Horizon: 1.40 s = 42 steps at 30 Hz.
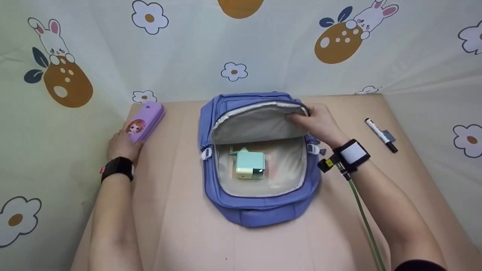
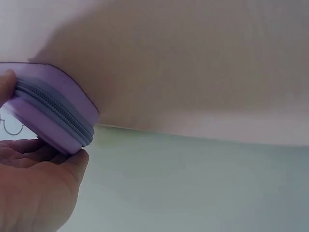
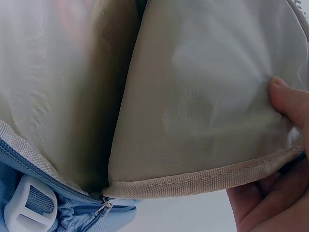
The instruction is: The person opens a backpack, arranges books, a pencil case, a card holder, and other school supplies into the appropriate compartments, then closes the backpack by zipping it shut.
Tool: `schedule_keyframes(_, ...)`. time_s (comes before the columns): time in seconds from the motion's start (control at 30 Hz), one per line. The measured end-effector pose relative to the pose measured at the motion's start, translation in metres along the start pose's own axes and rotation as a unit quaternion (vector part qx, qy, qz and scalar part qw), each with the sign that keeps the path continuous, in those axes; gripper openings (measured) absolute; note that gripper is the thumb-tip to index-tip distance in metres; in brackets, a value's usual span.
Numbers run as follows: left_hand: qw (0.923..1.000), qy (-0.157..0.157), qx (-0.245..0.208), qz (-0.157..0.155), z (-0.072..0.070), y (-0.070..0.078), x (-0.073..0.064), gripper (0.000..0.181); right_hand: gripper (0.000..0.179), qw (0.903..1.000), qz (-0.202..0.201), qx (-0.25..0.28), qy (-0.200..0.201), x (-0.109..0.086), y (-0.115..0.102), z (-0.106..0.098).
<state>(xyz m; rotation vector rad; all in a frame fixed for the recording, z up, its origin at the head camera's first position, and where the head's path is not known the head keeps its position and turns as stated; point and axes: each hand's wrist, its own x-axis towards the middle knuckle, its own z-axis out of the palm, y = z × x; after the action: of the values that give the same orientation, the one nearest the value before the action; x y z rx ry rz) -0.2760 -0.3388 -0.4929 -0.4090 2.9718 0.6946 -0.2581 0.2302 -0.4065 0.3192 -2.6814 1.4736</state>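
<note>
A blue backpack (image 1: 263, 216) lies on its back with its front compartment unzipped. My right hand (image 1: 322, 122) pinches the edge of its pale-lined flap (image 1: 260, 124) and holds it raised. In the right wrist view the thumb (image 3: 289, 99) presses on the lining, with the other fingers behind the flap. Inside the compartment lies a boxy mint-green and cream item (image 1: 250, 162) with a small arm at its top left. On the left, my left hand (image 1: 122, 146) grips the near end of a purple zippered pencil case (image 1: 150, 114) bearing a cartoon girl; its grey zipper (image 2: 53, 106) faces the left wrist camera.
A black-and-white marker (image 1: 380, 134) lies right of the backpack, across a small grey piece (image 1: 388, 136). Patterned cloth (image 1: 188, 56) hangs behind and along both sides of the table (image 1: 196, 244). A green cable (image 1: 363, 218) trails from the right wrist camera.
</note>
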Motion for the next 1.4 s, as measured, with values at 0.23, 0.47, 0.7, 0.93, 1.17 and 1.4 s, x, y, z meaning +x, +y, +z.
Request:
schedule_keyframes(0.23, 0.9959, -0.015, -0.088, 0.014, -0.001, 0.003, -0.007, 0.077, 0.045, 0.9999, 0.015, -0.003, 0.001, -0.001, -0.002, 0.003)
schedule_keyframes(0.47, 0.9805, -0.008, -0.167, 0.102, -0.018, 0.024, -0.026, 0.084, 0.043, 0.9998, 0.020, -0.004, 0.008, 0.000, -0.002, 0.003)
schedule_keyframes(0.7, 0.9514, 0.007, -0.201, 0.233, -0.051, 0.070, -0.064, 0.081, 0.039, 0.9996, 0.018, -0.001, 0.019, 0.002, -0.005, 0.002)
schedule_keyframes(0.93, 0.8892, 0.017, -0.186, 0.418, -0.075, 0.122, -0.121, 0.078, 0.036, 0.9994, 0.019, 0.003, 0.029, 0.003, -0.008, 0.001)
schedule_keyframes(1.17, 0.8276, -0.096, -0.130, 0.537, -0.045, 0.172, -0.160, 0.074, 0.033, 0.9988, -0.010, 0.024, 0.041, 0.004, -0.016, -0.002)
schedule_keyframes(1.4, 0.8375, -0.176, -0.047, 0.515, 0.008, 0.210, -0.143, 0.074, 0.023, 0.9984, -0.024, 0.026, 0.043, 0.004, -0.026, -0.004)
